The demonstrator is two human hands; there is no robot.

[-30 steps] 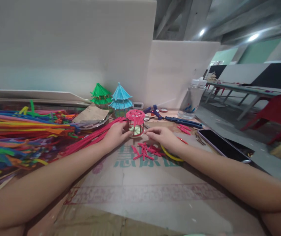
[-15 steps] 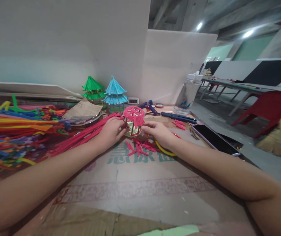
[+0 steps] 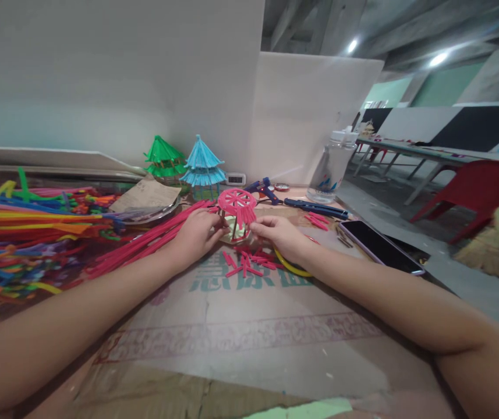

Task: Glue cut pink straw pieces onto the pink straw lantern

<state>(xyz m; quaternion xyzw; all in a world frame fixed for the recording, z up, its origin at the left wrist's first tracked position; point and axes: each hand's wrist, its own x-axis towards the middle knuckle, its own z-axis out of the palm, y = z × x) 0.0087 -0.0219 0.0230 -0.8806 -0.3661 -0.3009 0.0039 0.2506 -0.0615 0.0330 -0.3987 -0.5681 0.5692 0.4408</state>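
Note:
A small pink pavilion model [image 3: 237, 203] with a round, spoked top and thin dark posts stands upright at the middle of the table. My left hand [image 3: 200, 234] grips its left side near a post, thumb and fingers pinched together. From the right, my right hand [image 3: 279, 233] has its thumb and fingertips closed at the pavilion's right edge, by the hanging pink strips. Short pink pieces [image 3: 249, 263] lie scattered just in front of it. A yellow ring [image 3: 290, 266] lies partly under my right hand.
Colourful pipe cleaners [image 3: 35, 227] fill the left side, beside long pink ones [image 3: 144, 240]. Behind stand green [image 3: 162, 156] and blue pavilions [image 3: 203, 163], a glue gun [image 3: 267, 190] and a bottle [image 3: 332, 166]. Blue pliers-like tool [image 3: 314, 208] and phone [image 3: 378, 245] lie right.

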